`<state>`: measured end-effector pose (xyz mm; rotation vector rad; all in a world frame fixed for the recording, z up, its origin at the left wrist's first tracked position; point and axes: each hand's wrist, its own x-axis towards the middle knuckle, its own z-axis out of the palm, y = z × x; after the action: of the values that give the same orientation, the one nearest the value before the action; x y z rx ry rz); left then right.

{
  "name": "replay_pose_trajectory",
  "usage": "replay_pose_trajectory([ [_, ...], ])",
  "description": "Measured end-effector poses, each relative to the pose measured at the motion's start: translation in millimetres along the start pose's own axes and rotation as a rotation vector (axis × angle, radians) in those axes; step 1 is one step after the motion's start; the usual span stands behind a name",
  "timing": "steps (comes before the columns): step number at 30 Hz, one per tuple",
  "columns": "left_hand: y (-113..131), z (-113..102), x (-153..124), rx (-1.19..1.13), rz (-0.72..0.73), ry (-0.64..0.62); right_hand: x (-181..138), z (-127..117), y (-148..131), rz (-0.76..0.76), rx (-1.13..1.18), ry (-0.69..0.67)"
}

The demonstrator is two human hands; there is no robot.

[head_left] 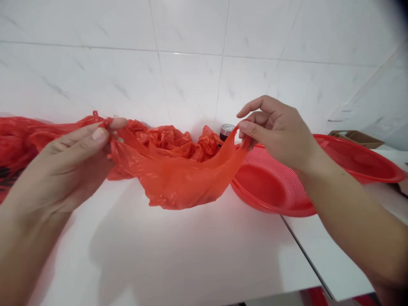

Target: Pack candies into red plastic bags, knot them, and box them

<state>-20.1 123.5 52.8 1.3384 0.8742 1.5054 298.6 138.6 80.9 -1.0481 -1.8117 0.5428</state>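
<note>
A thin red plastic bag (pixel 188 180) hangs between my two hands above the white table (pixel 191 255), sagging in the middle. My left hand (pixel 70 159) pinches one end of it between thumb and fingers. At the other end, my right hand (pixel 270 127) grips the bag with thumb and fingertips, its index finger held a little away. Behind the bag, more crumpled red plastic bags (pixel 165 138) lie along the wall, and a larger heap of red bags (pixel 15 136) sits beyond my left hand.
Under my right forearm sits a red perforated basket (pixel 261 187). A second red basin (pixel 357 159) stands farther right, with a brown tray (pixel 357 138) behind it. A dark can with a silver top (pixel 227 128) is near the white tiled wall (pixel 191 76). A seam (pixel 306 250) crosses the tabletop.
</note>
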Motion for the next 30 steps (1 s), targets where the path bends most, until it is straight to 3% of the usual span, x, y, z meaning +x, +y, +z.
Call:
replay_pose_trajectory([
  [3,-7.5,3.2,2.3,-0.066,0.054,-0.085,1.1,4.5,-1.2,-0.011,0.004,0.022],
  [6,-15.7,8.8,3.8,-0.046,0.116,-0.063,3.0,8.1,-3.1,-0.047,0.034,0.082],
  [8,-17.0,12.4,5.7,-0.097,0.055,-0.003,6.0,12.1,-5.5,-0.064,0.065,0.121],
  [10,-14.4,16.7,8.3,-0.194,-0.097,0.008,10.1,19.0,-8.7,-0.069,0.098,0.105],
  [12,-10.8,22.9,10.2,-0.208,-0.247,-0.085,14.6,29.7,-12.8,-0.078,0.144,0.023],
  [15,-10.1,37.5,10.7,0.034,-0.382,-0.339,21.1,51.6,-21.6,-0.149,0.247,-0.145],
  [18,-17.1,53.8,10.5,0.39,-0.423,-0.518,25.6,73.5,-31.3,-0.233,0.307,-0.265],
  [20,-22.8,60.7,10.9,0.457,-0.412,-0.532,24.8,83.1,-31.6,-0.25,0.333,-0.262],
  [23,-27.2,59.5,11.7,0.321,-0.411,-0.38,11.0,92.2,-7.9,-0.191,0.371,-0.14],
  [25,-27.1,51.9,11.8,0.257,-0.414,-0.302,-8.4,101.1,25.2,-0.09,0.349,-0.17],
  [28,-27.2,36.0,11.9,0.218,-0.393,-0.343,-44.8,123.3,77.8,0.11,0.252,-0.508],
  [30,-29.8,25.2,13.6,0.221,-0.357,-0.35,-64.2,137.5,95.7,0.194,0.15,-0.607],
])
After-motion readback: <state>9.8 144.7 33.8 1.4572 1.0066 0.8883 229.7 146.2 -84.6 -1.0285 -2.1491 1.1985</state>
